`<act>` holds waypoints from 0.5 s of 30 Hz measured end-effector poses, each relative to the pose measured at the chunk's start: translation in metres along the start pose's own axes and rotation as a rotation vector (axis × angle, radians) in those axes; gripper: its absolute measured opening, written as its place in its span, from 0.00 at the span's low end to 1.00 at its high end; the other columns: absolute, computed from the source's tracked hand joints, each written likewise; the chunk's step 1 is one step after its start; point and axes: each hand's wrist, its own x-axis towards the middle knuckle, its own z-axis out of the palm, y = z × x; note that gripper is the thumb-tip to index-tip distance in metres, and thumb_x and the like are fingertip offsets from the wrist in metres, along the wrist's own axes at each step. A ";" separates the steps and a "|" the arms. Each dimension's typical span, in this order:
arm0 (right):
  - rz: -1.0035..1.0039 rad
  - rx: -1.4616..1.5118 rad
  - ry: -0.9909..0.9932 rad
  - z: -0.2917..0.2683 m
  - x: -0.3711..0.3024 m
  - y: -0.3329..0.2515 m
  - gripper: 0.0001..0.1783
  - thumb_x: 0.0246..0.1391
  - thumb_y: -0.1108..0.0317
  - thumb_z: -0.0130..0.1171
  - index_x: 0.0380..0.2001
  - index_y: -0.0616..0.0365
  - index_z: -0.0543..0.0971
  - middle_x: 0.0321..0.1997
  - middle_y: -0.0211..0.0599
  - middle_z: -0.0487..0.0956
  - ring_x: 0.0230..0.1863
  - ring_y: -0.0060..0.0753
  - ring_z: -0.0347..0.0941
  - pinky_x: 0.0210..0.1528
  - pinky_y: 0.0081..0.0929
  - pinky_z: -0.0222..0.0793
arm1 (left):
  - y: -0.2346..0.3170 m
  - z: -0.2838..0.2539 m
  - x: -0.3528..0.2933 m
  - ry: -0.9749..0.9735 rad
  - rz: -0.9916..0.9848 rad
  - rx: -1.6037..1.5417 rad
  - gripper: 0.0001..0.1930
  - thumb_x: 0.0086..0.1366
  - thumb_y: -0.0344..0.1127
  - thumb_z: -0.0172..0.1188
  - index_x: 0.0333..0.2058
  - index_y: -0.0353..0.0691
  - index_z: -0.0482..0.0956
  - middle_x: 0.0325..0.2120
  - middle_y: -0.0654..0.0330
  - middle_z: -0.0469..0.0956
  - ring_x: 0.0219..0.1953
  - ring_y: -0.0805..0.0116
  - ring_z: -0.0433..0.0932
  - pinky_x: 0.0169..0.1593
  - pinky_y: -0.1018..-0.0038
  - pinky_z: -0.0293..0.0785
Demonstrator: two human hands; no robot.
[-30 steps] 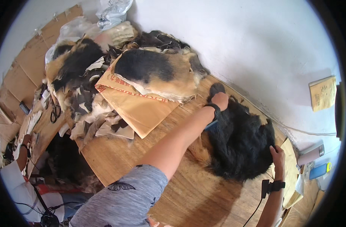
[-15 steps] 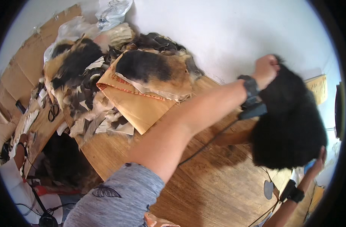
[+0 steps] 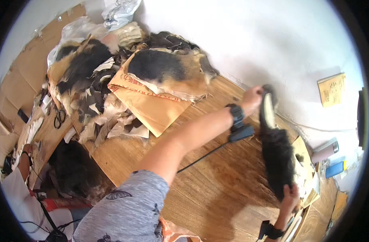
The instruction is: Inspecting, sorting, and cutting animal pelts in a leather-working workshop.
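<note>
At the frame's right, the left hand [image 3: 253, 99] and right hand [image 3: 289, 197] grip opposite ends of the black fur [image 3: 276, 157]; uneven pulling could tear it

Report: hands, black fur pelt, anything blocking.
Left hand: holding far end of black fur pelt; right hand: near end. Pale underside partly showing. Tan paper envelope off left, not blocking.

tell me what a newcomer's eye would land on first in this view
Probably the shaggy black fur pelt at right, held over the brown wooden table with the left hand at its upper end and the right hand at its lower end. Next, the untidy heap of black-and-tan fur pieces at upper left, beside a folded tan paper sheet with red print.
</note>
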 end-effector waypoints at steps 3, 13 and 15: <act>-0.210 -0.266 -0.154 0.036 -0.019 -0.074 0.14 0.33 0.78 0.61 0.29 0.64 0.72 0.30 0.39 0.73 0.36 0.40 0.65 0.40 0.30 0.61 | -0.027 -0.058 -0.016 0.102 -0.030 0.142 0.12 0.56 0.21 0.44 0.39 0.34 0.72 0.35 0.55 0.73 0.38 0.67 0.70 0.44 0.73 0.67; -0.729 -0.306 -0.832 0.107 -0.085 -0.168 0.22 0.39 0.72 0.57 0.43 0.58 0.70 0.39 0.45 0.72 0.49 0.53 0.61 0.50 0.41 0.56 | -0.008 -0.137 -0.068 0.423 0.699 1.227 0.12 0.53 0.30 0.52 0.38 0.34 0.72 0.34 0.52 0.73 0.42 0.56 0.69 0.46 0.66 0.64; -0.623 -0.056 -1.086 0.110 -0.092 -0.168 0.23 0.40 0.71 0.56 0.44 0.59 0.69 0.39 0.46 0.72 0.48 0.50 0.63 0.48 0.40 0.59 | -0.010 -0.126 -0.087 0.090 0.585 1.208 0.14 0.52 0.32 0.54 0.38 0.34 0.72 0.36 0.52 0.72 0.43 0.55 0.68 0.47 0.65 0.63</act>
